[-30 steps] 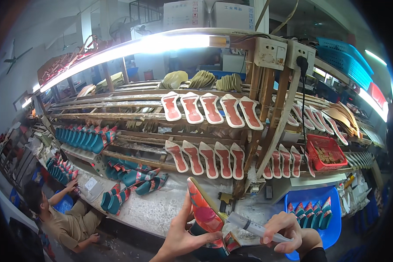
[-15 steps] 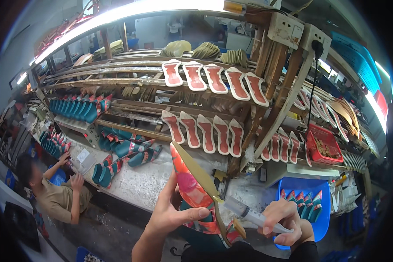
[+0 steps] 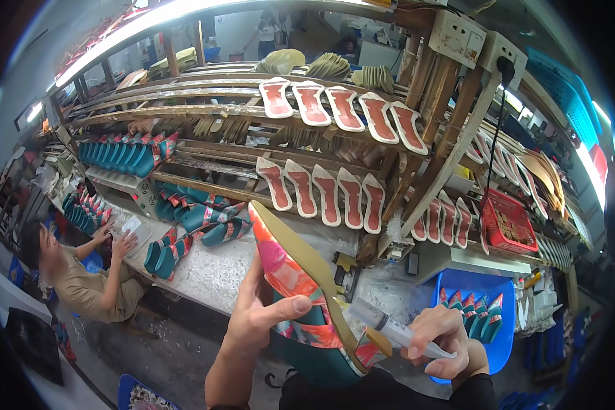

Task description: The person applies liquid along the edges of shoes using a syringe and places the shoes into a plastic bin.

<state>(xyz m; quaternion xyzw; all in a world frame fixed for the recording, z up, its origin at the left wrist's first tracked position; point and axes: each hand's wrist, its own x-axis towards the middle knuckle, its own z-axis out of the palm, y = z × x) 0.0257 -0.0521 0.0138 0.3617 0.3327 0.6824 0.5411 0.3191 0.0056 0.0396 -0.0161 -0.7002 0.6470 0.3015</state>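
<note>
Gripped in my left hand (image 3: pixel 256 318) is a low-heeled shoe (image 3: pixel 290 270) with a red and pink patterned upper, mounted on a teal last (image 3: pixel 314 359). Its pointed toe is up, and the tan sole (image 3: pixel 309 258) faces right. My left thumb presses along the upper; the other fingers are mostly hidden behind it. My right hand (image 3: pixel 444 342) is closed around a clear syringe (image 3: pixel 383 321). The yellowish tip is at the sole's edge near the arch, above the small heel (image 3: pixel 374 347); whether it touches I cannot tell.
Wooden racks (image 3: pixel 219 119) ahead hold rows of red-and-white insoles (image 3: pixel 321 195). Several shoes on teal lasts (image 3: pixel 205 219) lie on the workbench (image 3: pixel 253 270). A blue bin (image 3: pixel 451 287) with shoes stands right, below a red basket (image 3: pixel 506 222). A co-worker (image 3: pixel 99 283) sits left.
The shoe has shifted left and slightly up in view, showing more sole. The syringe stays by the arch, now partly behind the heel. The co-worker's hands have come closer together on the bench.
</note>
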